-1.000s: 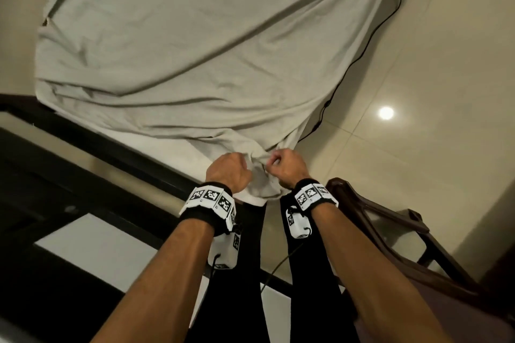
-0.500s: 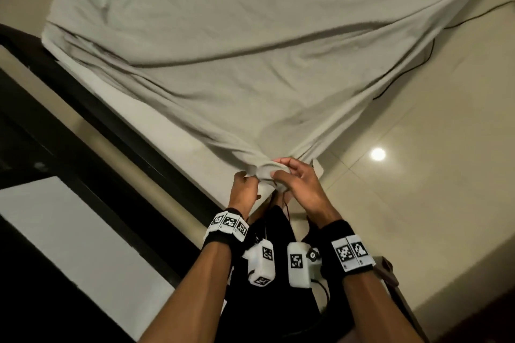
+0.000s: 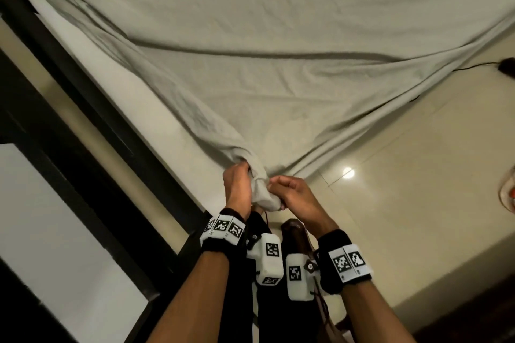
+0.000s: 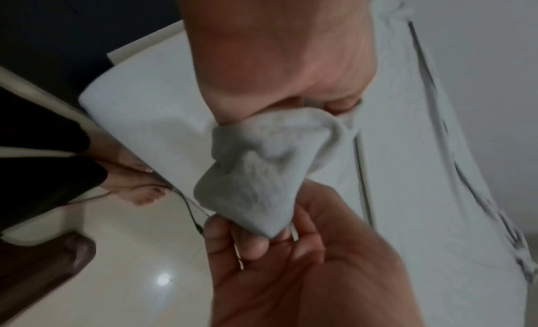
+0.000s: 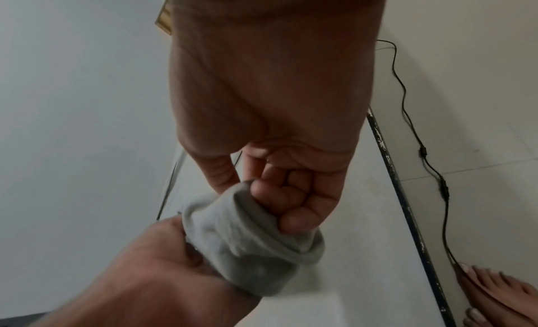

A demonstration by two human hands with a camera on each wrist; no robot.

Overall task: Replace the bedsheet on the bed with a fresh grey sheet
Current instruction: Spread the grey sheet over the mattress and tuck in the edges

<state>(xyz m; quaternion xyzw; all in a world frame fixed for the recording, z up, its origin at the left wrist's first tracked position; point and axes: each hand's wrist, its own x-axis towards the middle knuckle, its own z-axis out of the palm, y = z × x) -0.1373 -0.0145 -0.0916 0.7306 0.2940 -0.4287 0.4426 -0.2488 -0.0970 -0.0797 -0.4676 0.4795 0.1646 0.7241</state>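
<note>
Between both hands' fingers (image 5: 279,203): sheet corner (image 3: 263,192).

sheet (image 3: 278,50): matt grey cloth, creased, soft-napped | floor (image 3: 418,175) right: glossy smooth tile, mirrors a lamp | chair (image 3: 295,234) bottom centre: polished dark wood | wristbands (image 3: 333,242): black fuzzy cloth

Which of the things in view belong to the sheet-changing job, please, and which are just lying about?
Belongs to the job:
- grey sheet, spread over the bed, its corner bunched
- left hand and right hand, both gripping that corner
- white mattress, bare along its edge

Just lying about:
- black cable on the floor
- dark wooden chair beside the legs
</note>
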